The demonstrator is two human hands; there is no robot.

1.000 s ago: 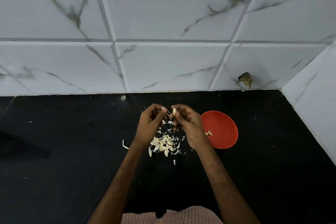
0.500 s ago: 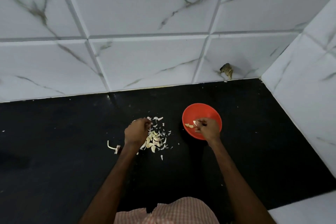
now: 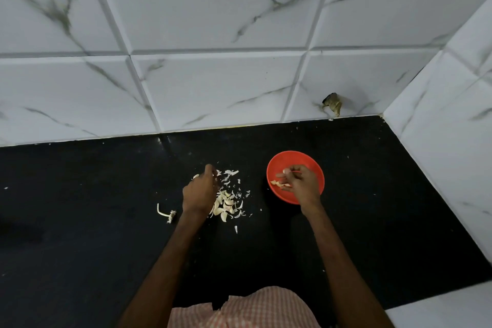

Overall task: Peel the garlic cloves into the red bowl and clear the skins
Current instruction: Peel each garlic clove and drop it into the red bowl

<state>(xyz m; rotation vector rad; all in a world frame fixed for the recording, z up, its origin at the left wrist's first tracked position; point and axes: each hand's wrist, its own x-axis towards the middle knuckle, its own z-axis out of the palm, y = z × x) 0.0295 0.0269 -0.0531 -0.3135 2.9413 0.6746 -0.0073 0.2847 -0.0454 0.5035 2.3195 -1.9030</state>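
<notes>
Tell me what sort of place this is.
Most likely a home kitchen counter, in a corner: a black stone worktop meets white marble-patterned wall tiles, and a red bowl holding peeled cloves sits beside a pile of garlic skins.

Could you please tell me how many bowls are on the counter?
1. The red bowl stands on the black counter, right of the garlic skins, partly under the right hand. Nothing looks able to hide another.
</notes>
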